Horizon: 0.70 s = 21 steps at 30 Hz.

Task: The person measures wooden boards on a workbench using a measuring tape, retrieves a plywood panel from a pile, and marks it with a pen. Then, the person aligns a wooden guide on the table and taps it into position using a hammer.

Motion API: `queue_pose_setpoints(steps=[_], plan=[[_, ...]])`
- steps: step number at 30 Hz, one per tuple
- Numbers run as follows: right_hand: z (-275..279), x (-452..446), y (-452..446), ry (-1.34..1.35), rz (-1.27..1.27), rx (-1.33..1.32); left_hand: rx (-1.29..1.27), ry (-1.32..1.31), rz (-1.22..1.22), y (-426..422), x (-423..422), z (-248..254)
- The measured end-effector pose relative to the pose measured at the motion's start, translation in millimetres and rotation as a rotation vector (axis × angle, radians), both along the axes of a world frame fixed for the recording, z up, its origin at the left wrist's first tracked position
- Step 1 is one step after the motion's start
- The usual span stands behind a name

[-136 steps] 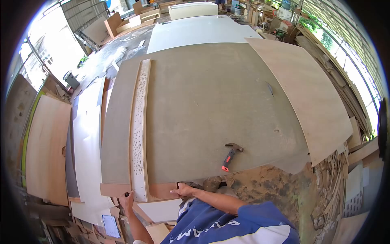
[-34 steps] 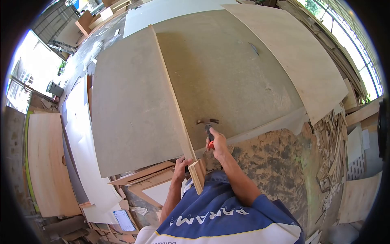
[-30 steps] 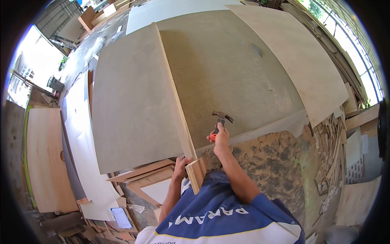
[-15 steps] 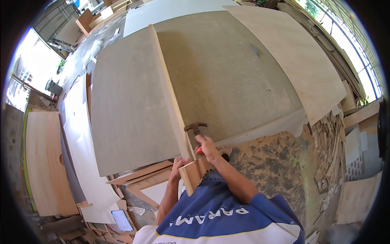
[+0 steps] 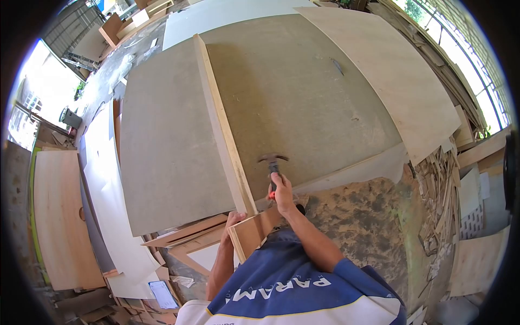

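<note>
My right hand (image 5: 281, 194) is closed round the handle of a claw hammer (image 5: 273, 158), whose head is up, right of a long wooden board (image 5: 221, 122). The board stands on edge across a large grey-brown sheet (image 5: 303, 92), running away from me. At its near end a short wooden board (image 5: 253, 232) lies crosswise, close against my body. My left hand (image 5: 234, 219) grips the corner where the two boards meet, its fingers partly hidden behind the short board. Something red (image 5: 272, 195) shows beside my right hand at the handle.
A pale plywood sheet (image 5: 390, 81) overlaps the right side. A small dark tool-like object (image 5: 337, 66) lies on the grey-brown sheet. Scrap wood strips (image 5: 436, 200) pile up at right, beside a dusty floor (image 5: 357, 216). White sheets (image 5: 105, 179) and a plywood panel (image 5: 59, 216) stand at left.
The hammer has moved up and to the right, away from the long board. The boards' near end and my left hand have shifted slightly left.
</note>
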State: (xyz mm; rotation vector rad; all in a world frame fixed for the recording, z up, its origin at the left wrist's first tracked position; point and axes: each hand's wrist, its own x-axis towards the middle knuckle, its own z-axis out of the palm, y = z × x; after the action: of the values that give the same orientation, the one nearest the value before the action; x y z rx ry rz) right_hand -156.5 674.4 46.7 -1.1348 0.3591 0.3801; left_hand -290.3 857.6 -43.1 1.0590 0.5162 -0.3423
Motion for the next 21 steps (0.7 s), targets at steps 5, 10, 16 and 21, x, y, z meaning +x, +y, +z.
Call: queue_pose_setpoints(steps=[5,10,16,21], plan=[[-15.2,-7.0,18.6,0.049,0.094,-0.059,0.141,-0.036,-0.008,-7.4,2.5,13.6],[1.0,-3.9,15.5,0.067,0.073,0.028,0.114,0.065,0.212,-14.6,-0.2,32.1],[-22.0,-6.4,2.0,0.020,0.349,0.026,0.038,-0.027,0.117,-10.1,-0.8,22.7],[-16.9,-15.8,26.5,0.039,-0.106,-0.138,0.195,-0.092,-0.061,-3.6,9.1,36.0]])
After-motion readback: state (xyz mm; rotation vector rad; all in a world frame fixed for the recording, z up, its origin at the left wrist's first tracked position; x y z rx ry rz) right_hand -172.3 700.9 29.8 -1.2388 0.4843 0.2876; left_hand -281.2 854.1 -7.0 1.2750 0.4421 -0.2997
